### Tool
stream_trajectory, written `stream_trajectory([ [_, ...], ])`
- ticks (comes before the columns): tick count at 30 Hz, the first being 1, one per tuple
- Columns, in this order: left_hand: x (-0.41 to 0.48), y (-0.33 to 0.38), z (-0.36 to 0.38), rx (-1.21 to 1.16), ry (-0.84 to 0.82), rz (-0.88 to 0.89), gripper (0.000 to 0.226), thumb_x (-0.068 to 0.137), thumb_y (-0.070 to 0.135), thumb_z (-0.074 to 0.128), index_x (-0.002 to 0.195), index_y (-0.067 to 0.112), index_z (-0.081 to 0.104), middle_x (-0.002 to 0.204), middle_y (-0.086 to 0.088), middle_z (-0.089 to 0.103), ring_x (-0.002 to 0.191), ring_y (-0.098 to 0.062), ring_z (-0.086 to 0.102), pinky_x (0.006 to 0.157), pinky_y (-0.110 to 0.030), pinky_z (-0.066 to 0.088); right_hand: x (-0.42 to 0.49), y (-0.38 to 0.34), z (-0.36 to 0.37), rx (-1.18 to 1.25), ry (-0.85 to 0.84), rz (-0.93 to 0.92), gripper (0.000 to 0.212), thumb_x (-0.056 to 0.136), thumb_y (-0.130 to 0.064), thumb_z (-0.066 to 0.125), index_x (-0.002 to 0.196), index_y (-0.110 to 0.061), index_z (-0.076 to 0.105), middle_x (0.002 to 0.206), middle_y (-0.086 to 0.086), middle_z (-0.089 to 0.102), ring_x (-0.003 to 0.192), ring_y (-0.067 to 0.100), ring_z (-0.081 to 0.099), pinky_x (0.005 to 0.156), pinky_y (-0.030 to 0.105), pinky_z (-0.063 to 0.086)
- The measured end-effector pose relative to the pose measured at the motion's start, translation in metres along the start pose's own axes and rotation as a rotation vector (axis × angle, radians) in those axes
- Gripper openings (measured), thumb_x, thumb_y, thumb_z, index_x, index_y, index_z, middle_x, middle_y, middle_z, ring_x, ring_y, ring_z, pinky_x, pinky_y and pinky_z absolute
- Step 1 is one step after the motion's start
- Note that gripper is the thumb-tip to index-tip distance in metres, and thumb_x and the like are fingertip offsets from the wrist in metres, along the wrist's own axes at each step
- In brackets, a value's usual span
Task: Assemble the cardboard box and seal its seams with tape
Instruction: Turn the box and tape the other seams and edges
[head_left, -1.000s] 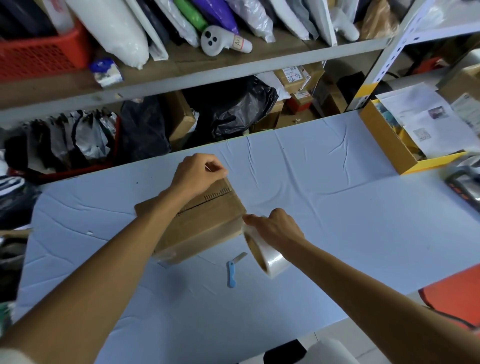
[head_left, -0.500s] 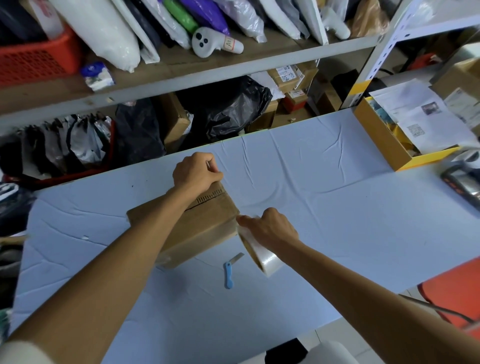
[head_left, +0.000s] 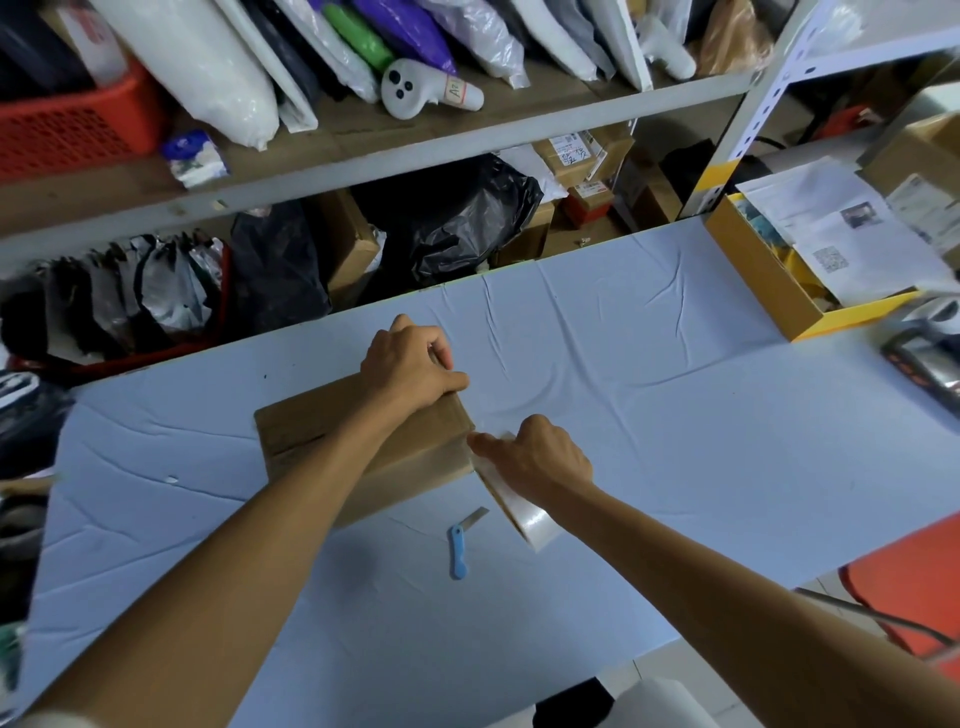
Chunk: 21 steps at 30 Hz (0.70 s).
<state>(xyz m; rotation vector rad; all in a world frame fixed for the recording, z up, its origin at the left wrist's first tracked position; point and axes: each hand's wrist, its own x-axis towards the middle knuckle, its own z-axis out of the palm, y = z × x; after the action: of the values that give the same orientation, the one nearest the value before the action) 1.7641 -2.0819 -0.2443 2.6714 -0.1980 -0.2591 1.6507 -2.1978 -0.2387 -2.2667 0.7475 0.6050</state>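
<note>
Both hands (head_left: 410, 366) (head_left: 537, 460) curled, gripping.

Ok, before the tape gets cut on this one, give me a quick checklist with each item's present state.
1. Cardboard box held steady: ok, the left hand presses on its far top edge.
2. Tape roll under control: ok, the right hand grips it at the box's right end.
3. Tape stuck down along the seam: cannot tell, the left forearm covers the top.
4. Cutter within reach: ok, the blue knife lies on the table just near the roll, blade out.
5. Both hands clear of the blade: ok, neither touches it.
6. Work area free: ok, only the yellow box sits far right.
</note>
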Motion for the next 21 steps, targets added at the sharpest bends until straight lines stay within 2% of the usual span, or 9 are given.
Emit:
stream_trajectory([
  [3, 0.000, 0.003, 0.005, 0.016, 0.009, -0.047, 0.019, 0.068, 0.028, 0.076, 0.074, 0.024, 0.058, 0.099, 0.000, 0.045, 0.091, -0.023, 0.046, 0.059, -0.028, 0.034, -0.003, -0.001, -0.001, 0.005, 0.005, -0.019, 0.046, 0.085, -0.060, 0.052, 0.075, -0.018, 0.040, 0.071, -0.004, 0.043, 0.065, 0.014, 0.042, 0.051, 0.026, 0.027],
  [5, 0.002, 0.003, 0.004, 0.010, -0.020, -0.030, 0.022, 0.072, 0.030, 0.075, 0.086, 0.028, 0.058, 0.104, -0.002, 0.047, 0.092, -0.022, 0.046, 0.062, -0.028, 0.035, -0.003, 0.000, -0.003, 0.011, 0.005, -0.021, 0.046, 0.086, -0.061, 0.051, 0.085, -0.016, 0.044, 0.072, -0.004, 0.043, 0.067, 0.015, 0.043, 0.052, 0.026, 0.028],
  [7, 0.002, -0.002, -0.005, -0.055, -0.088, 0.039, 0.030, 0.075, 0.039, 0.075, 0.099, 0.032, 0.058, 0.108, -0.001, 0.049, 0.094, -0.018, 0.050, 0.069, -0.028, 0.040, -0.003, 0.001, -0.004, 0.027, 0.000, -0.007, 0.046, 0.086, -0.061, 0.051, 0.089, -0.015, 0.045, 0.074, -0.003, 0.045, 0.071, 0.017, 0.046, 0.053, 0.026, 0.029],
  [9, -0.001, -0.012, -0.020, -0.209, -0.215, 0.155, 0.035, 0.075, 0.044, 0.075, 0.105, 0.033, 0.061, 0.113, 0.003, 0.047, 0.104, -0.013, 0.049, 0.083, -0.028, 0.041, -0.001, 0.004, -0.006, 0.040, 0.001, 0.008, 0.047, 0.084, -0.062, 0.052, 0.090, -0.015, 0.046, 0.083, 0.000, 0.051, 0.079, 0.021, 0.051, 0.060, 0.029, 0.034],
  [12, -0.006, -0.024, -0.033, -0.248, -0.367, 0.346, 0.025, 0.073, 0.042, 0.075, 0.097, 0.037, 0.070, 0.122, 0.011, 0.047, 0.121, -0.008, 0.037, 0.104, -0.032, 0.031, 0.000, 0.005, -0.008, 0.030, 0.011, 0.004, 0.049, 0.084, -0.062, 0.052, 0.092, -0.015, 0.047, 0.090, 0.002, 0.053, 0.085, 0.024, 0.053, 0.067, 0.032, 0.037],
  [16, -0.008, -0.020, -0.026, -0.137, -0.443, 0.348, 0.029, 0.068, 0.057, 0.070, 0.090, 0.039, 0.071, 0.117, 0.020, 0.051, 0.124, -0.009, 0.024, 0.106, -0.039, 0.029, 0.000, 0.004, -0.008, 0.016, 0.011, -0.006, 0.048, 0.085, -0.062, 0.051, 0.092, -0.015, 0.046, 0.082, -0.001, 0.050, 0.082, 0.022, 0.051, 0.065, 0.031, 0.036],
  [21, -0.006, -0.019, -0.023, -0.072, -0.477, 0.352, 0.022, 0.076, 0.050, 0.069, 0.094, 0.038, 0.069, 0.114, 0.023, 0.044, 0.126, -0.009, 0.018, 0.111, -0.045, 0.026, 0.003, 0.004, -0.009, -0.005, 0.014, -0.021, 0.047, 0.085, -0.063, 0.051, 0.089, -0.016, 0.046, 0.072, -0.004, 0.044, 0.076, 0.020, 0.050, 0.058, 0.028, 0.032],
])
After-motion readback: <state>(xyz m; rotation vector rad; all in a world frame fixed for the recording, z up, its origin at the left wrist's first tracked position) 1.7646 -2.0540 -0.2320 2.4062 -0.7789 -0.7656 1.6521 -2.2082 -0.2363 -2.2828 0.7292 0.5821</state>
